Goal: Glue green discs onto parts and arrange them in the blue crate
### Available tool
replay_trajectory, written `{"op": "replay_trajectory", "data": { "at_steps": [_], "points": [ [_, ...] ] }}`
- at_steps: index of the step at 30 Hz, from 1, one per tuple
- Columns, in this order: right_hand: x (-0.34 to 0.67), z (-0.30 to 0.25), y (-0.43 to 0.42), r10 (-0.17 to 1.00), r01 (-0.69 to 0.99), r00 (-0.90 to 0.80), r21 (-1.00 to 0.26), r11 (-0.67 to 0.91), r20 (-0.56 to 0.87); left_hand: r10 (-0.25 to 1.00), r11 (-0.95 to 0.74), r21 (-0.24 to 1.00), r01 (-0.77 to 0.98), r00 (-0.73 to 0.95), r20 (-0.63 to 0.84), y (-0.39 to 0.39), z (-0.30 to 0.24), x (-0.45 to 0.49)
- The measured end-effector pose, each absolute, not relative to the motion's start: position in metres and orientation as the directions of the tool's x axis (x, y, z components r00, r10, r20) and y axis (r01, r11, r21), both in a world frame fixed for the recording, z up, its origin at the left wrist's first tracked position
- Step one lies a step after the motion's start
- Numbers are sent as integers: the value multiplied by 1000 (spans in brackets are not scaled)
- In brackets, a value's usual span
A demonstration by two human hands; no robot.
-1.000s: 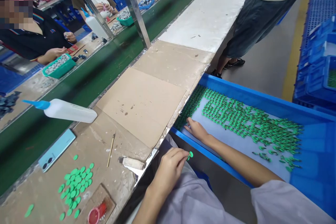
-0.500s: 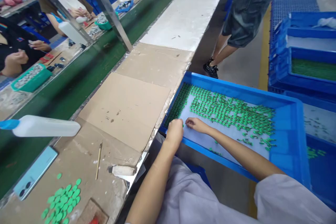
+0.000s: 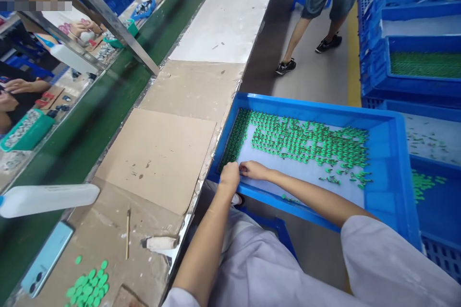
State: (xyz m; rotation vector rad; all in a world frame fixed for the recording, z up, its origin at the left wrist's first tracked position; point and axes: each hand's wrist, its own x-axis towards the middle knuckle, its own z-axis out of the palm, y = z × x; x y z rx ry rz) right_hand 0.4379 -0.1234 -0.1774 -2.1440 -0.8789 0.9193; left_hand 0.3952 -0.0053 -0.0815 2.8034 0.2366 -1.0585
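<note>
Both my hands are over the near left corner of a blue tray (image 3: pixel 324 105). My left hand (image 3: pixel 229 175) is closed, thumb side up, and whatever its fingers pinch is hidden. Right beside it, my right hand (image 3: pixel 252 170) has its fingers curled together, their tips close to my left hand; I cannot make out what they hold. Rows of small green pieces with dark stems (image 3: pixel 309 141) cover much of the white sheet (image 3: pixel 306 172) lining the tray. A denser dark green band of them runs along the left wall, near my left hand.
On the bench left lie a cardboard sheet (image 3: pixel 158 158), a white bottle (image 3: pixel 50 200), a phone (image 3: pixel 47 259), a thin stick (image 3: pixel 127 234), a small tool (image 3: pixel 160 242) and green discs (image 3: pixel 88 288). Stacked blue trays (image 3: pixel 421 81) stand right. A person (image 3: pixel 317 14) walks beyond; others sit across the green conveyor.
My right hand has come closer to my left, both staying at the tray's near left corner. The camera view has shifted. The walking person's legs have moved apart in stride.
</note>
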Motion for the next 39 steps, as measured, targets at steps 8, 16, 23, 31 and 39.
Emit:
{"op": "replay_trajectory", "data": {
  "at_steps": [8,16,23,31,39],
  "points": [
    [429,-169,-117,788,509,506,-616,-601,-350,115,-972,124,197,870,-480,-6,-54,368],
    [416,-170,-105,782,598,513,-507,-621,-354,-240,-879,436,-194,969,-54,-20,-68,265],
    [413,-169,-109,768,606,535,-474,-639,-351,-211,-837,518,-176,977,-9,-22,-77,251],
    [408,-174,-96,717,576,579,-427,-697,-388,-236,-818,540,-197,972,-3,-20,-79,247],
    [411,-178,-106,714,515,608,-512,-688,-347,-235,-814,552,-181,972,-27,-19,-76,245]
  ]
}}
